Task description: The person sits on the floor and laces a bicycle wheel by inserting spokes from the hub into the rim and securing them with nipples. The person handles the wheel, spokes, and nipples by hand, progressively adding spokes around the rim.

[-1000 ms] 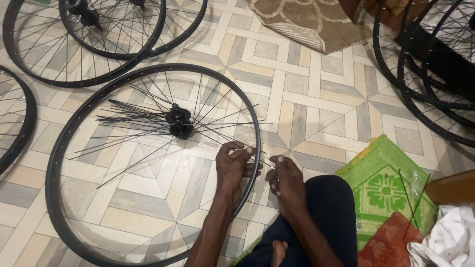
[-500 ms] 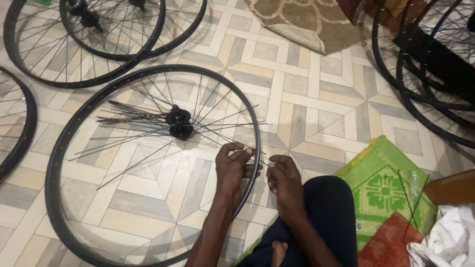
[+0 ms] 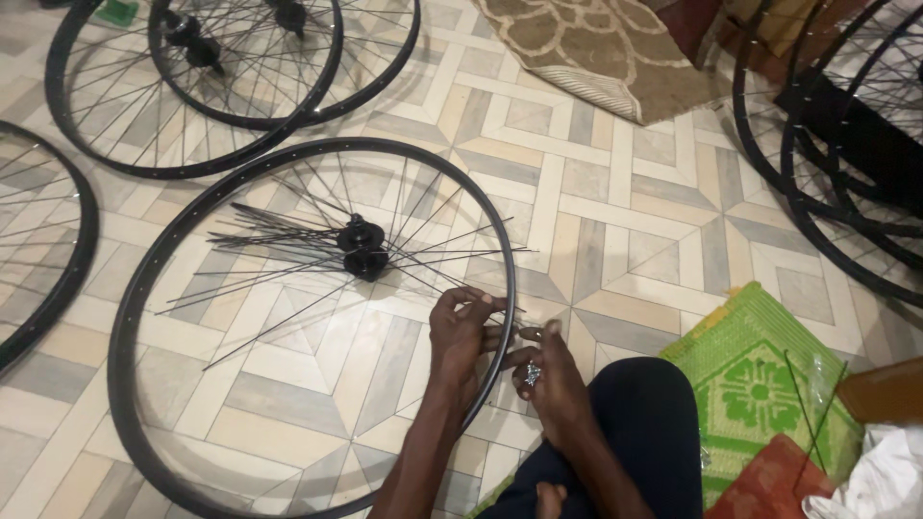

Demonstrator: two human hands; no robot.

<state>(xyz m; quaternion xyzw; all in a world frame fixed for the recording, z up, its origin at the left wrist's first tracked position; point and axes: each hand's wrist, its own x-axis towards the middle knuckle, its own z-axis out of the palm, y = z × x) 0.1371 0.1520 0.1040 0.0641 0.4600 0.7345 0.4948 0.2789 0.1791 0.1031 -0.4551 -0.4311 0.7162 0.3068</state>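
While patterned floor tiles (image 3: 615, 221) in beige, grey and white fill most of the view, a large black metal bicycle rim (image 3: 154, 288) lies flat on them as the biggest thing in hand. Its right edge passes just under the two hands. Other black spoked wheels lie around it: two overlapping ones (image 3: 192, 106) at the top left, part of one (image 3: 58, 279) at the left edge, and several stacked ones (image 3: 827, 144) at the top right. A brown patterned rug (image 3: 586, 48) sits at the top centre, well apart from the rim. A green woven mat (image 3: 760, 384) lies at the lower right beside the person's dark-trousered knee (image 3: 644, 423), with a red mat corner (image 3: 769, 485) and a white cloth (image 3: 885, 481) near it.

Inside the rim, a black hub (image 3: 361, 248) rests on the floor near the centre, with thin loose spokes (image 3: 269, 259) fanning out from it, most to the left and some towards the hands. The left hand (image 3: 461, 332) curls over the rim's right edge, fingers pinched on a spoke end there. The right hand (image 3: 543, 370) sits just beside it, outside the rim, thumb and fingertips closed on something small and shiny that is too small to identify. Both hands are close together, nearly touching.
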